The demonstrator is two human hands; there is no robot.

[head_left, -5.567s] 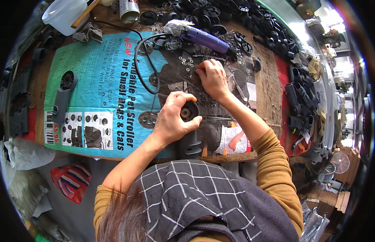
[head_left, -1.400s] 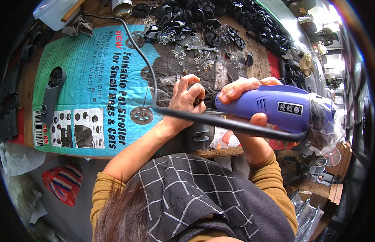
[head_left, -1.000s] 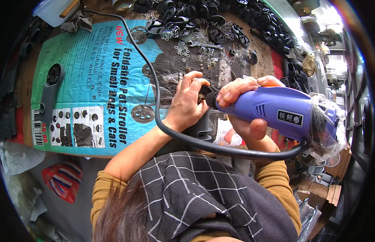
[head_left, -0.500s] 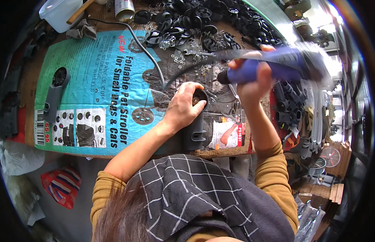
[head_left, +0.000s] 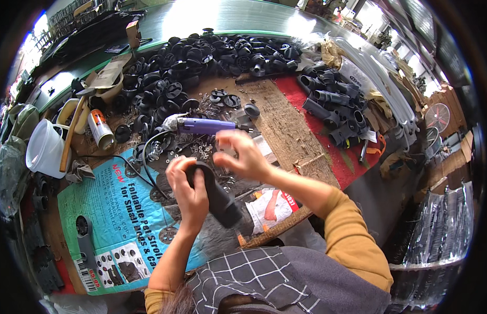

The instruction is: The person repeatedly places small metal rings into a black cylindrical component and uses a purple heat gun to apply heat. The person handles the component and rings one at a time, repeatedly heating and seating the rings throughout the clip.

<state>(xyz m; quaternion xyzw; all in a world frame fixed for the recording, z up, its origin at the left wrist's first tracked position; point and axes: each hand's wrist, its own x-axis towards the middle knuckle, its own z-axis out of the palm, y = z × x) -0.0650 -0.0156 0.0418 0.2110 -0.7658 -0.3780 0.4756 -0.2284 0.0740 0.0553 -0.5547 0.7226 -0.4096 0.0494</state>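
Note:
My left hand point(head_left: 187, 192) is wrapped round the round end of a dark plastic tube-shaped part point(head_left: 221, 203), tilted above the work table with its lower end toward the lower right. Just right of it, my right hand point(head_left: 244, 154) is raised with fingers apart and slightly curled, and no object shows in it. Behind the right hand, a purple power screwdriver point(head_left: 205, 126) lies on the table, its tip pointing right and its cable running off to the left. A similar grey part point(head_left: 86, 242) rests on the flattened blue carton point(head_left: 115, 209) at the left.
Black plastic wheels point(head_left: 175, 68) are heaped at the back, with small metal hardware scattered before them. Dark tube fittings point(head_left: 337, 102) pile on red cloth at the right. A white tub point(head_left: 43, 149), a hammer point(head_left: 73, 133) and a spray can point(head_left: 100, 130) stand at the left.
The power screwdriver has left my right hand and lies on the table. My left hand has lifted and tilted the dark part. The view has shifted to show more of the table's back.

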